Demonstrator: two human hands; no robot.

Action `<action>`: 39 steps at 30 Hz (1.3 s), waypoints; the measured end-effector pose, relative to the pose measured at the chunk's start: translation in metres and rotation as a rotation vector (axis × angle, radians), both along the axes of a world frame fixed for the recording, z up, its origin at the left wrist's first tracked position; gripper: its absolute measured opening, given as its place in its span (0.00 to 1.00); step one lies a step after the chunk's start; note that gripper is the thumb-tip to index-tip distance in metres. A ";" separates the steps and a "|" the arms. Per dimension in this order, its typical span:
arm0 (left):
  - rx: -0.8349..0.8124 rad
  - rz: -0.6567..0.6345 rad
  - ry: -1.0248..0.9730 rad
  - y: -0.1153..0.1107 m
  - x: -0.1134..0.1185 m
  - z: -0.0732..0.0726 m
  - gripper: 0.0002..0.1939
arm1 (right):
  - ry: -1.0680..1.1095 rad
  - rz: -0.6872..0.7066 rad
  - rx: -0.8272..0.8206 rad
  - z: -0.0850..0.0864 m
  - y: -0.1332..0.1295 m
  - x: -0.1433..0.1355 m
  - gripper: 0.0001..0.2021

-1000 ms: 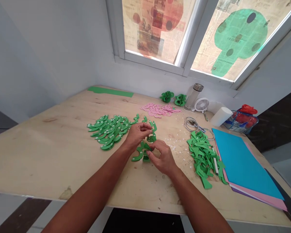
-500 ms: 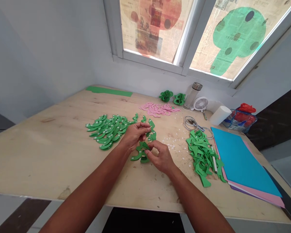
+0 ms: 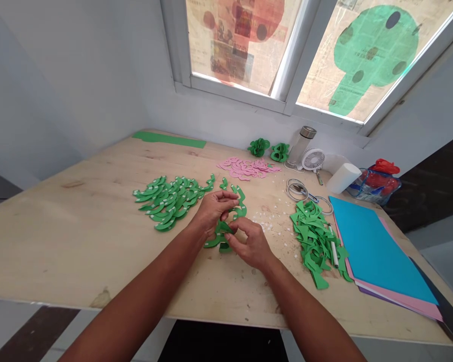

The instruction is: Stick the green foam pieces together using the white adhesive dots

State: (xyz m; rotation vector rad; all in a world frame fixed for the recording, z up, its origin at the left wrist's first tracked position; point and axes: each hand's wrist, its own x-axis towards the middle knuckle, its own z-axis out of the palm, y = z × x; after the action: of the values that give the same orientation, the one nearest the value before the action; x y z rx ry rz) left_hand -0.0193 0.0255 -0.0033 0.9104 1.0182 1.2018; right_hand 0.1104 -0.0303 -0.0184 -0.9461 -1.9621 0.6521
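My right hand (image 3: 250, 242) is closed, thumb and forefinger pinching the right end of a curved green foam-like cutout (image 3: 223, 227). My left hand (image 3: 214, 207) sits just above and to the left, its fingers pinched together, with the cutout's upper part behind its lower fingers. Whatever lies between its thumb and forefinger is too small to make out. Under the hands lie more curved green pieces (image 3: 212, 243), some bearing small white tape squares. Beyond my left fingertips a wavy green piece (image 3: 241, 199) rests on the table.
To the left spreads a pile of taped green curves (image 3: 169, 201). Pink cutouts (image 3: 245, 169) lie further back. On the right are green scraps (image 3: 309, 241), tape rolls (image 3: 296, 188) and blue sheets (image 3: 377, 246). A bottle (image 3: 301, 147) and small fan (image 3: 313, 159) stand by the wall.
My left hand has shifted slightly to the right, over the wavy green piece. The cutout between my hands has turned a little; my right hand stays almost still.
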 end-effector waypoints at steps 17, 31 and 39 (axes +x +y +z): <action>0.003 0.082 -0.076 0.005 -0.005 -0.002 0.15 | -0.008 0.059 -0.026 0.002 -0.003 -0.001 0.02; 0.126 0.284 -0.232 0.016 -0.023 0.006 0.13 | 0.224 0.051 -0.379 -0.006 0.001 -0.005 0.04; 0.105 0.200 -0.141 0.013 -0.019 0.005 0.16 | 0.366 -0.015 -0.520 -0.006 0.007 0.002 0.04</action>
State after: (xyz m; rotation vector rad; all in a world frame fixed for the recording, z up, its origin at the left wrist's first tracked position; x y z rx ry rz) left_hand -0.0379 0.0381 0.0020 0.8058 0.9563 1.4778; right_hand 0.1121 -0.0231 -0.0241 -1.0533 -1.4832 1.2689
